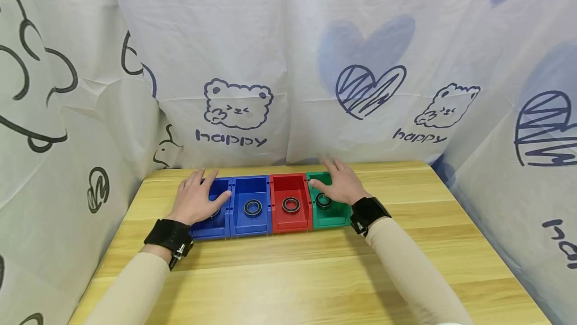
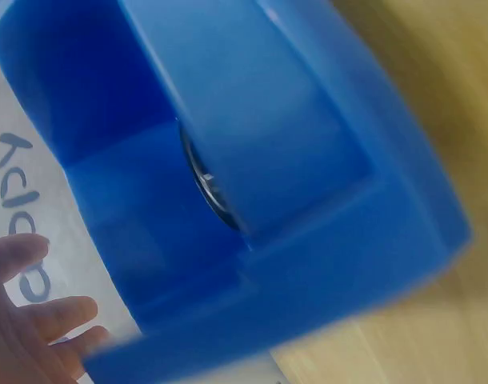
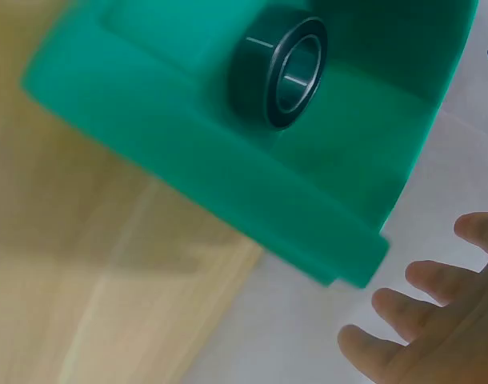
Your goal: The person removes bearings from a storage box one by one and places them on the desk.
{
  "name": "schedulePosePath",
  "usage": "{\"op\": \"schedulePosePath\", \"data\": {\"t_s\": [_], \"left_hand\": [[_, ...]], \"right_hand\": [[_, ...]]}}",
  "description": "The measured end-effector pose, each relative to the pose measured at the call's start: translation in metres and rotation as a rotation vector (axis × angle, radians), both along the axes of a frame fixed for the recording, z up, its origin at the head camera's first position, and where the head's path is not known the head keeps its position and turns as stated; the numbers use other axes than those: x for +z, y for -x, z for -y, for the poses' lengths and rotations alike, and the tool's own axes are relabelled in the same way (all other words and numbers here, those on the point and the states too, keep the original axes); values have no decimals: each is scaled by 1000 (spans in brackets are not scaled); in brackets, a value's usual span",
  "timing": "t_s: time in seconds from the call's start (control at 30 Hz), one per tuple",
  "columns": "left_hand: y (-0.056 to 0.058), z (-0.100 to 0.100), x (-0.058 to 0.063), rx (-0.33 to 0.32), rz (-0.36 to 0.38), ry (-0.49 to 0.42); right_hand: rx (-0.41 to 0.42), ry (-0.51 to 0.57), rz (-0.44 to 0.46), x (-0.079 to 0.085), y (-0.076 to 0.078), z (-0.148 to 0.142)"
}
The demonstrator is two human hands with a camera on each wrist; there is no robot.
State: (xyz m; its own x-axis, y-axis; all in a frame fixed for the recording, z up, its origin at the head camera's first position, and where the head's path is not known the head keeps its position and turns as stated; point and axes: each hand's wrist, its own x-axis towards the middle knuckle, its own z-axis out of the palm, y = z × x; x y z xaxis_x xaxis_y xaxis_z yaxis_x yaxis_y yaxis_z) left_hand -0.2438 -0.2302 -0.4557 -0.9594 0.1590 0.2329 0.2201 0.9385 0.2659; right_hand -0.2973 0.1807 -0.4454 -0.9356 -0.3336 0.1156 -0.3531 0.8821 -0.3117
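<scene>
Four small open bins stand side by side in a row: a left blue bin, a second blue bin, a red bin and a green bin. Over the left blue bin hangs my left hand, fingers spread, partly hiding a bearing inside. At the green bin's right side my right hand reaches over, its fingers extended and its thumb above the bin. A black ball bearing lies in the green bin. More bearings lie in the second blue bin and the red bin.
The bins stand near the back of a wood-grain table. Behind it and at both sides hangs a white cloth printed with hearts and bears. Each wrist wears a black band.
</scene>
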Motion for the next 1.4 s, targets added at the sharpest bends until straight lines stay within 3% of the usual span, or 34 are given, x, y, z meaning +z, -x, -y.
{"op": "schedulePosePath", "data": {"t_s": [0.17, 0.33, 0.67, 0.83, 1.23, 1.4], "left_hand": [[-3, 12, -3, 29, 17, -39], [-7, 25, -10, 57, 31, -153], [-22, 40, -13, 124, 198, -422], [-25, 41, -17, 146, 251, -494], [-29, 39, -21, 229, 249, -603], [-30, 41, -23, 228, 244, -605]], "right_hand": [[-23, 65, 54, -6, -1, -10], [-62, 152, 126, -14, -3, -18], [-119, 431, 269, -30, -20, -30], [-182, 524, 286, -30, -25, -34], [-233, 534, 309, -27, -31, -35], [-250, 515, 314, -30, -29, -34]]}}
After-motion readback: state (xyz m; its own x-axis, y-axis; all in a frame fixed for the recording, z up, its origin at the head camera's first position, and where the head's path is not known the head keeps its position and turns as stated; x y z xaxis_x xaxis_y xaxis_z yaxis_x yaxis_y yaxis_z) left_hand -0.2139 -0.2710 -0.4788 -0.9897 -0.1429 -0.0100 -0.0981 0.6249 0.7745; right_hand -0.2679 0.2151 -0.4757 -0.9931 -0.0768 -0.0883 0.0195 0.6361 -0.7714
